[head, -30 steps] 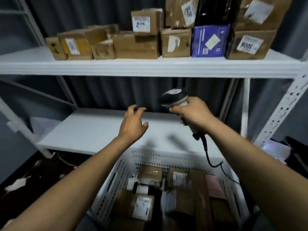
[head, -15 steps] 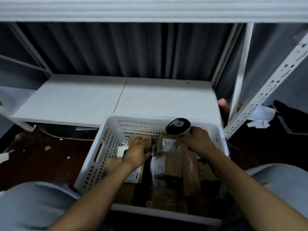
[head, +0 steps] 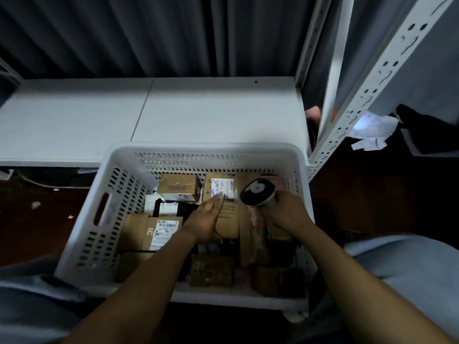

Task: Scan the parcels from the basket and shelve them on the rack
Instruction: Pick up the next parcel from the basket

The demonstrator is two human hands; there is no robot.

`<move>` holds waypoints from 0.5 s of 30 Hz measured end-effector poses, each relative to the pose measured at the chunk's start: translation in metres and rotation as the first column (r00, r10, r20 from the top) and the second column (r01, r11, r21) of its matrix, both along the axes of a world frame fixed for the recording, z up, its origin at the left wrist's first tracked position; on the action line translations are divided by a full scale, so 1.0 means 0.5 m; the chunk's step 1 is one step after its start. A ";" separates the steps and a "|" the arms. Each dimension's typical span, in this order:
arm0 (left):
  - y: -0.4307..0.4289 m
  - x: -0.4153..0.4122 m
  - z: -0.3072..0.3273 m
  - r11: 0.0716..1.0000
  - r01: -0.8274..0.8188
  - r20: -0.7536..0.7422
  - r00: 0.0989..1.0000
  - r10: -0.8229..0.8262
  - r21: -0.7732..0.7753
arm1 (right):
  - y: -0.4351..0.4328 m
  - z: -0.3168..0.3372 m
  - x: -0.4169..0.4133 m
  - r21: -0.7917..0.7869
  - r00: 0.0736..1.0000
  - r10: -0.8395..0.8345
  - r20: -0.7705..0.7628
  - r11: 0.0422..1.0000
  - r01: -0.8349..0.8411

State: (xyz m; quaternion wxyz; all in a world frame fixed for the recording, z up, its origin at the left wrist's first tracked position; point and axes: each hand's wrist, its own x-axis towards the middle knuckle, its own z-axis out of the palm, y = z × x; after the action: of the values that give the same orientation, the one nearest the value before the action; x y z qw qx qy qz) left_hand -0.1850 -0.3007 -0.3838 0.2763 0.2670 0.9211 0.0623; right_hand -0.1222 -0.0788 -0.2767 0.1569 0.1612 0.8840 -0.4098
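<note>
1. Left hand (head: 205, 223): fingers straight and close together, tips against the brown cardboard parcel with a white label (head: 227, 217).
2. Right hand (head: 285, 214): curled round the grey handheld barcode scanner (head: 258, 192), its head just beside that label.
3. The parcel stands among others inside the white perforated plastic basket (head: 206, 148).
4. Advised: keep the fingertips off the label, face it squarely to the scanner, and grip only after the read.
5. White metal rack shelf (head: 211, 108), directly behind the basket: judged a suitable destination.

Your bare left hand (head: 205, 223) extends from a forearm that enters at 7 o'clock and points toward 1 o'clock, fingers straight and together, their tips blurred. Your bare right hand (head: 285, 214), its forearm entering from 4 o'clock, curls its fingers round the handle of a grey-and-black handheld scanner (head: 258, 192).
</note>
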 end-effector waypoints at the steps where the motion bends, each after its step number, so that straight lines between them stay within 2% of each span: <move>1: 0.003 0.001 -0.002 1.000 0.004 -0.027 1.000 -0.005 -0.025 | 0.001 -0.004 0.002 -0.007 1.000 0.004 -0.001 1.000 -0.004; 5: 0.008 0.010 0.000 0.997 -0.078 -0.058 0.995 0.078 -0.002 | -0.002 -0.006 0.012 -0.030 0.998 0.001 -0.057 1.000 -0.003; 8: -0.004 0.023 0.028 0.959 -0.256 -0.030 0.965 0.261 0.120 | -0.004 0.014 0.017 -0.071 0.998 -0.003 -0.062 0.997 -0.001; 12: -0.019 0.043 0.090 0.752 -0.528 0.019 0.823 0.567 0.395 | -0.014 0.045 0.010 -0.116 0.992 -0.036 -0.122 0.993 0.022; 15: -0.020 0.047 0.153 0.517 -0.663 0.113 0.667 0.737 0.541 | -0.031 0.067 0.003 -0.158 0.985 -0.089 -0.149 0.985 0.065</move>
State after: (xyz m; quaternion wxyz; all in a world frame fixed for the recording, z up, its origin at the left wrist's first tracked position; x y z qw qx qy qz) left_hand -0.1617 -0.3105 -0.3074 0.0795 -0.0576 0.9080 0.4072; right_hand -0.1205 -0.0945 -0.2431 0.0836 0.1506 0.8526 -0.4934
